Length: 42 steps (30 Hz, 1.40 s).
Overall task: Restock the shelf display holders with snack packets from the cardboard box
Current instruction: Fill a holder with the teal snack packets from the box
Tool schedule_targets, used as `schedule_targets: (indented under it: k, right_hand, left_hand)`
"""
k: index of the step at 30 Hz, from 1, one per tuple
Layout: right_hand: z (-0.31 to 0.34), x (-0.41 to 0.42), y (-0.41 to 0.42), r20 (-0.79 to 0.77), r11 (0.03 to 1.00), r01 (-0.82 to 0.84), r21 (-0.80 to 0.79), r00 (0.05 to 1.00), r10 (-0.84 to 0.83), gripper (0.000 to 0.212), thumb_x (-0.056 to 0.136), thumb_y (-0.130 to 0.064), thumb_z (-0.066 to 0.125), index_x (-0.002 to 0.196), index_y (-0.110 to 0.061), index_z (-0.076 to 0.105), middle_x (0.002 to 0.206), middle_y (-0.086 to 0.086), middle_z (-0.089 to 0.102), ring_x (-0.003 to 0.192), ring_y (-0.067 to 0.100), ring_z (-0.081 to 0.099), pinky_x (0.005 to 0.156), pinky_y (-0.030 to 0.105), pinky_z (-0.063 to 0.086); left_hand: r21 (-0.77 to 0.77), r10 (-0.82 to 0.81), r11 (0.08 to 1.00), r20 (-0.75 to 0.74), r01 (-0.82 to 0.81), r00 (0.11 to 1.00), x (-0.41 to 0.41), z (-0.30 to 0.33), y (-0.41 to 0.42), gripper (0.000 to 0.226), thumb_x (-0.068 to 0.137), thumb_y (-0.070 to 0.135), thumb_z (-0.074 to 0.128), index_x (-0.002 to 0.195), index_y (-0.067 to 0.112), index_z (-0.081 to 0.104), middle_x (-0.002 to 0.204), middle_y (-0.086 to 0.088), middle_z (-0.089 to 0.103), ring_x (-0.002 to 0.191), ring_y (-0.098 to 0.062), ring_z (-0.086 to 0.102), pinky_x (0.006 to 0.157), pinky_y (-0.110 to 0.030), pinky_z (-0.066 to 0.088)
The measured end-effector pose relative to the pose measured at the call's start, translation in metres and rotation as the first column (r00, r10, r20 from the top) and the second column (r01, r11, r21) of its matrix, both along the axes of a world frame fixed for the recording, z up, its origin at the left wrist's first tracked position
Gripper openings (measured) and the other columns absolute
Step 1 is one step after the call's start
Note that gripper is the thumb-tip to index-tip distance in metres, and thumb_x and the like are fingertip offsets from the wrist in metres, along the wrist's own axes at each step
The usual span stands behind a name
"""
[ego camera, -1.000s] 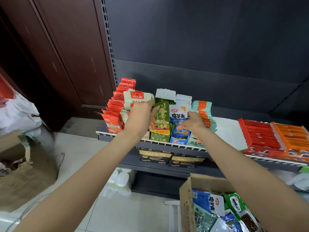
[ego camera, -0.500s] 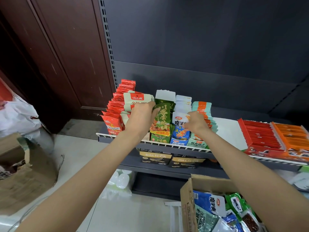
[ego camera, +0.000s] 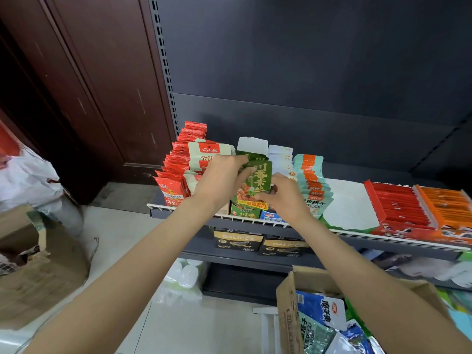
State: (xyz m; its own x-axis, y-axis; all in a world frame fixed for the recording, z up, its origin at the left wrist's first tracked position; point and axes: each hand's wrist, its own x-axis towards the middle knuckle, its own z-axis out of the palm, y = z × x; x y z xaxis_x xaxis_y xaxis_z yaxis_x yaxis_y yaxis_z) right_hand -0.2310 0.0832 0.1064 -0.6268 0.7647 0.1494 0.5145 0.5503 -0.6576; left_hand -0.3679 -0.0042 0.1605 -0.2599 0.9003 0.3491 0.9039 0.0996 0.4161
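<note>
At far left we see a torn cardboard box [ego camera: 38, 272] on the floor, then red packets [ego camera: 176, 169] standing at the shelf's [ego camera: 383, 242] left end. Our left hand [ego camera: 219, 182] and right hand [ego camera: 286, 198] both pinch one green snack packet [ego camera: 258, 175], their grip closed on it above its green display holder [ego camera: 245, 213]. Lower right, the open supply box [ego camera: 288, 310] holds more packets.
</note>
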Motion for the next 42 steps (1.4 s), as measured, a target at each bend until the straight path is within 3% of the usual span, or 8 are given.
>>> schedule_targets:
  k: [9, 12, 16, 19, 24, 32, 37, 42]
  right_hand:
    - [-0.044, -0.001, -0.006, -0.184, 0.941, 0.127, 0.313, 0.980, -0.071, 0.018, 0.076, -0.011, 0.077, 0.091, -0.002, 0.072, 0.098, 0.006, 0.061, 0.073, 0.009, 0.059, 0.067, 0.033, 0.056]
    - [-0.052, 0.000, -0.013, -0.319, 0.959, 0.152, 0.241, 0.945, -0.069, 0.015, 0.073, 0.004, 0.075, 0.085, -0.001, 0.070, 0.099, 0.008, 0.055, 0.085, 0.006, 0.054, 0.077, 0.032, 0.056]
    - [-0.041, -0.001, -0.015, -0.300, 0.978, 0.174, 0.113, 0.944, -0.133, 0.015, 0.077, -0.004, 0.075, 0.090, 0.001, 0.071, 0.093, 0.002, 0.055, 0.079, 0.012, 0.056, 0.075, 0.014, 0.051]
    - [-0.016, 0.001, -0.006, -0.309, 0.977, 0.212, 0.034, 0.932, -0.192, 0.019, 0.077, -0.016, 0.076, 0.094, -0.007, 0.073, 0.091, -0.001, 0.064, 0.077, 0.007, 0.055, 0.068, -0.002, 0.035]
    - [0.014, 0.005, 0.009, -0.434, 0.928, 0.339, -0.155, 0.821, -0.372, 0.010, 0.077, -0.021, 0.077, 0.077, -0.018, 0.067, 0.077, -0.004, 0.067, 0.068, 0.002, 0.059, 0.064, 0.012, 0.043]
    - [-0.005, -0.005, 0.015, -0.066, 0.962, 0.237, -0.138, 0.967, -0.248, 0.028, 0.084, -0.020, 0.071, 0.061, -0.008, 0.060, 0.059, 0.006, 0.060, 0.049, 0.011, 0.048, 0.043, 0.011, 0.032]
    - [-0.010, -0.013, 0.028, 0.125, 0.988, 0.133, -0.081, 0.985, -0.123, 0.025, 0.084, -0.019, 0.070, 0.098, 0.001, 0.069, 0.095, 0.012, 0.071, 0.081, 0.020, 0.063, 0.072, 0.030, 0.049]
    - [0.001, -0.014, 0.026, 0.095, 0.984, 0.149, 0.100, 0.983, -0.159, 0.028, 0.087, -0.022, 0.066, 0.101, 0.002, 0.070, 0.093, 0.012, 0.071, 0.067, 0.016, 0.057, 0.060, 0.023, 0.043]
  left_hand:
    - [-0.105, -0.269, 0.958, -0.010, 0.266, 0.963, -0.007, -0.008, -0.014, 0.021, 0.088, 0.028, 0.065, 0.096, 0.010, 0.073, 0.083, -0.004, 0.072, 0.072, -0.013, 0.064, 0.065, -0.017, 0.047]
    - [-0.197, -0.278, 0.931, 0.156, 0.306, 0.948, -0.011, -0.012, -0.015, 0.017, 0.083, 0.021, 0.071, 0.096, 0.009, 0.072, 0.090, -0.003, 0.072, 0.077, -0.008, 0.063, 0.070, -0.009, 0.047]
    - [-0.231, -0.167, 0.952, 0.155, 0.200, 0.974, -0.023, -0.027, -0.013, 0.024, 0.085, 0.012, 0.068, 0.109, 0.009, 0.066, 0.108, -0.005, 0.066, 0.086, -0.015, 0.062, 0.081, -0.030, 0.051]
    - [-0.156, -0.069, 0.985, 0.015, 0.071, 0.997, -0.026, -0.039, -0.010, 0.045, 0.088, 0.018, 0.065, 0.130, 0.013, 0.051, 0.126, -0.003, 0.054, 0.108, -0.017, 0.051, 0.091, -0.030, 0.041]
    - [-0.341, -0.164, 0.939, -0.336, 0.042, 0.927, -0.024, -0.055, 0.001, 0.061, 0.093, 0.032, 0.053, 0.147, 0.016, 0.029, 0.146, -0.002, 0.042, 0.139, -0.018, 0.027, 0.109, -0.033, 0.021]
    - [-0.344, -0.203, 0.937, -0.404, 0.058, 0.892, -0.027, -0.060, 0.000, 0.031, 0.096, 0.020, 0.049, 0.124, 0.026, 0.060, 0.126, 0.001, 0.059, 0.131, -0.019, 0.034, 0.102, -0.037, 0.023]
    - [-0.369, -0.225, 0.928, -0.431, 0.057, 0.874, -0.027, -0.063, -0.002, 0.037, 0.093, 0.011, 0.051, 0.124, 0.030, 0.060, 0.129, 0.000, 0.058, 0.136, -0.020, 0.028, 0.104, -0.039, 0.024]
    - [-0.339, -0.224, 0.938, -0.424, 0.075, 0.877, -0.028, -0.063, -0.002, 0.032, 0.098, 0.021, 0.044, 0.127, 0.027, 0.056, 0.139, 0.005, 0.050, 0.136, -0.019, 0.027, 0.104, -0.039, 0.022]
